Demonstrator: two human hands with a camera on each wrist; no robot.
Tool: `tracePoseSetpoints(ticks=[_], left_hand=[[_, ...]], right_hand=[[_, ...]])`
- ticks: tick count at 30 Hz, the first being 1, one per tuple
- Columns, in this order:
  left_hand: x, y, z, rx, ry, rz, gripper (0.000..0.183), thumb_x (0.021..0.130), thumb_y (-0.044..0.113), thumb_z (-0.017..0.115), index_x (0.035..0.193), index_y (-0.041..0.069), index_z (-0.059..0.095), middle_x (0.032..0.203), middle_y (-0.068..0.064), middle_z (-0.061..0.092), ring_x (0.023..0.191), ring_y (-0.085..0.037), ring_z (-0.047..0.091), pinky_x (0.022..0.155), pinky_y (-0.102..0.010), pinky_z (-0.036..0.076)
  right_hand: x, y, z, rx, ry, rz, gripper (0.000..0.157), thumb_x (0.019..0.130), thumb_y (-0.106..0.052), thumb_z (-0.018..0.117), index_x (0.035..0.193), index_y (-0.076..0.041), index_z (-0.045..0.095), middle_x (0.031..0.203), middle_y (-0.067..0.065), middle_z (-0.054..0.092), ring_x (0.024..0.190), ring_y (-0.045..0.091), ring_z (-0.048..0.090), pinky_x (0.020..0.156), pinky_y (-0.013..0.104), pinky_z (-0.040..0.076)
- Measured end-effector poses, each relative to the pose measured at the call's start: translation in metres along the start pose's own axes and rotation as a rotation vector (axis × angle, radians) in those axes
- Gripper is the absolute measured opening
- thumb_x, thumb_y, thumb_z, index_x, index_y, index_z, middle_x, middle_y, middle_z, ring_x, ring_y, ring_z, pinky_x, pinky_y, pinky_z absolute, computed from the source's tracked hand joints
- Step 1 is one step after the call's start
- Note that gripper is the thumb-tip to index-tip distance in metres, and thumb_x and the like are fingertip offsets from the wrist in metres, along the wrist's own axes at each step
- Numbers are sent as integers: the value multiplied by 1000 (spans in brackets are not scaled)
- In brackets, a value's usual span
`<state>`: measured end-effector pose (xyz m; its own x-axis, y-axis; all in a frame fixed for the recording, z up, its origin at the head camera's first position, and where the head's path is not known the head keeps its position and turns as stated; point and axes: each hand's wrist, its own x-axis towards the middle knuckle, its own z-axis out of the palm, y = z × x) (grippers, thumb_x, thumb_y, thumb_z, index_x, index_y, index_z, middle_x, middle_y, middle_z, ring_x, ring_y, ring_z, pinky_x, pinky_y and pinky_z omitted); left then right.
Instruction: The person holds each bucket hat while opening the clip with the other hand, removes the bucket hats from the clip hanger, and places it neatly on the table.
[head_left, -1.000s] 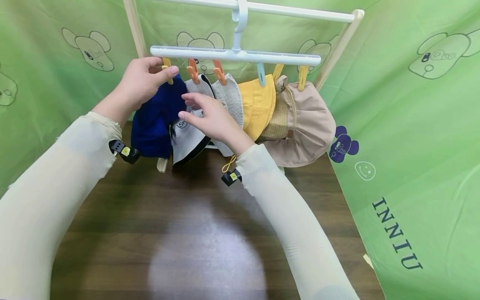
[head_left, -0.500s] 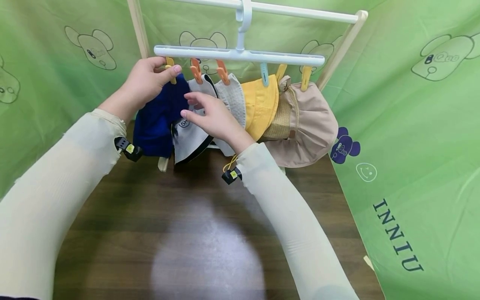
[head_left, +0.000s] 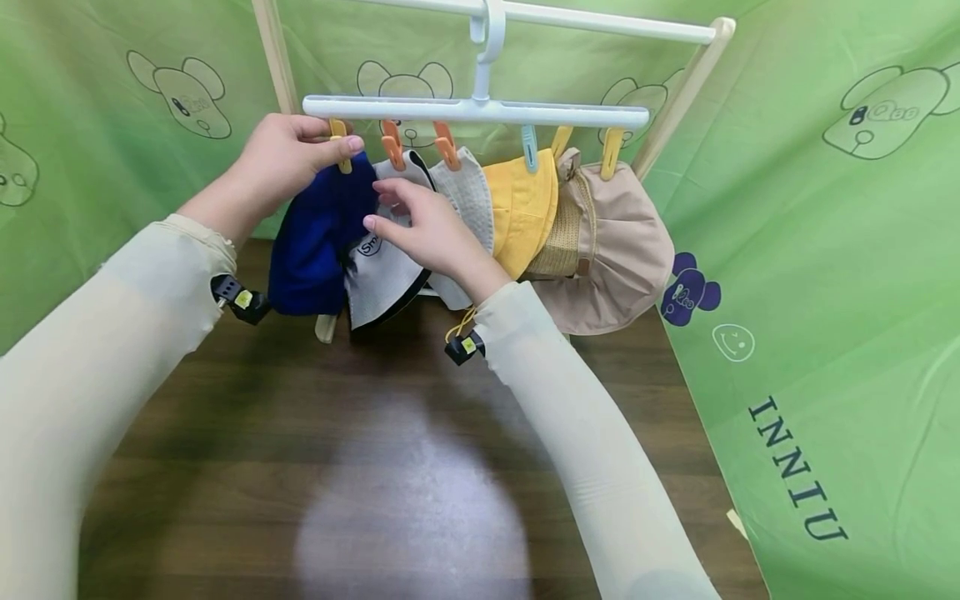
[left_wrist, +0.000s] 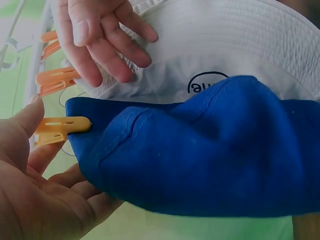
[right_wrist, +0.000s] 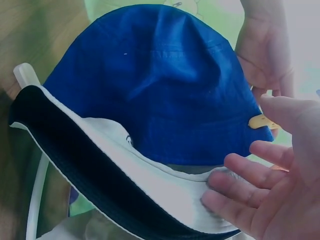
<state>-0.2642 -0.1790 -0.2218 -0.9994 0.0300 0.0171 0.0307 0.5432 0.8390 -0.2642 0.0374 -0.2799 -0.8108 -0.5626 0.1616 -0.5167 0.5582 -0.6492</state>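
A blue bucket hat (head_left: 315, 242) hangs from a yellow clothespin (head_left: 341, 146) at the hanger's left end. The clothespin's tip bites the hat's edge. My left hand (head_left: 281, 162) holds this clothespin, thumb in front and fingers behind; in the left wrist view the fingers (left_wrist: 102, 202) reach under the blue hat. A white hat with dark lining (head_left: 386, 275) hangs beside it from an orange clothespin (head_left: 392, 146). My right hand (head_left: 431, 229) is in front of the white hat with fingers loosely bent, holding nothing. Its fingertips (right_wrist: 215, 180) overlap the white brim in the right wrist view; contact is unclear.
A pale hanger (head_left: 420, 108) hooks onto a white rail (head_left: 600, 22). Other clothespins hold a grey hat (head_left: 468, 196), a yellow hat (head_left: 517, 208) and a beige hat (head_left: 622, 225) beside woven straw. Green printed cloth (head_left: 840, 250) surrounds the rack above a wooden floor (head_left: 390, 467).
The hanger's left end has dipped slightly, and the yellow clothespin with it. My left forearm has shifted a little left. The right hand has barely moved.
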Motion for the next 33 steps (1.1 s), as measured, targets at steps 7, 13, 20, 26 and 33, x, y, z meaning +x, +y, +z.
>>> tracePoseSetpoints(ticks=[7, 13, 20, 26, 33], left_hand=[[-12, 4, -5, 94, 3, -17, 56, 90, 63, 68, 125, 20, 74, 125, 2, 68, 122, -18, 48, 103, -38, 39], [-16, 7, -6, 125, 7, -16, 55, 91, 63, 67, 121, 17, 75, 120, -3, 61, 115, -19, 43, 86, -35, 34], [-18, 7, -6, 115, 22, -25, 53, 90, 63, 68, 119, 20, 77, 119, -1, 63, 115, -18, 43, 86, -33, 35], [-20, 7, -6, 113, 37, -22, 51, 88, 64, 70, 115, 21, 78, 112, 1, 64, 111, -17, 44, 82, -32, 35], [-22, 7, -6, 116, 31, -43, 59, 86, 67, 70, 117, 16, 77, 109, -2, 59, 98, -16, 45, 72, -33, 36]], right_hand=[[-2, -5, -2, 0, 4, 14, 64, 100, -45, 64, 153, -14, 46, 144, 3, 58, 127, 15, 59, 108, 25, 44], [2, -6, -1, 34, 18, 5, 66, 99, -43, 66, 155, -16, 42, 145, 4, 58, 126, 15, 60, 108, 25, 44], [7, -9, 4, 76, 62, 6, 69, 98, -41, 69, 156, -17, 41, 148, 0, 57, 130, 10, 57, 108, 20, 42], [9, -11, 10, 89, 108, 31, 68, 99, -37, 68, 157, -16, 40, 148, 0, 57, 133, 9, 55, 110, 20, 41], [12, -11, 13, -15, 156, 60, 67, 99, -40, 68, 156, -16, 42, 150, -1, 55, 137, 8, 50, 112, 19, 37]])
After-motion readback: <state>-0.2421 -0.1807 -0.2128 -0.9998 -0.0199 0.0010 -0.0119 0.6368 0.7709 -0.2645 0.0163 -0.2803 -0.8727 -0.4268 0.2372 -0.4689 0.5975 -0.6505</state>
